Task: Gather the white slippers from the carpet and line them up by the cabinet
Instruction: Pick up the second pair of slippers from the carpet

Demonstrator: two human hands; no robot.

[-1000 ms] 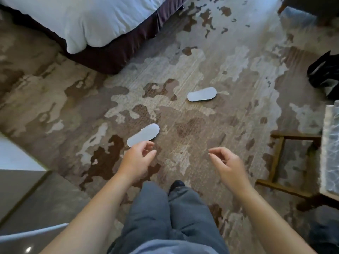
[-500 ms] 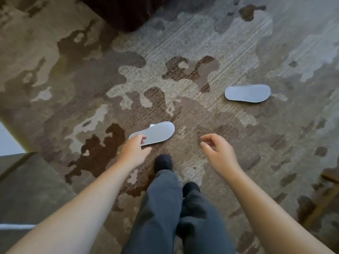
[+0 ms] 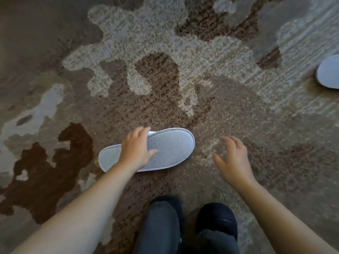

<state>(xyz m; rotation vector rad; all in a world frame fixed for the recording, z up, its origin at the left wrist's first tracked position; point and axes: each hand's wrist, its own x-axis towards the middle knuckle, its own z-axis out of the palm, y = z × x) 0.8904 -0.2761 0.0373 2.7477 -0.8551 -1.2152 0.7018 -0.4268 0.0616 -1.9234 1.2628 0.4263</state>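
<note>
A white slipper (image 3: 170,149) lies sole-up on the patterned carpet (image 3: 238,110), just ahead of my feet. My left hand (image 3: 136,148) lies across its middle, fingers curled over the far edge and thumb pressed on the mesh sole. My right hand (image 3: 233,158) hovers over the carpet a short way to the right of the slipper's toe, fingers spread, holding nothing. A second white slipper (image 3: 329,74) lies at the right edge of the view, partly cut off. No cabinet is in view.
My two feet in dark footwear (image 3: 216,219) and dark trouser legs (image 3: 161,230) stand at the bottom centre, close behind the near slipper. Brown and beige carpet fills the rest of the view.
I have bent down much closer to the carpet. My left hand went from touching the near slipper's heel to lying across its sole with fingers over its edge. My right hand has spread open.
</note>
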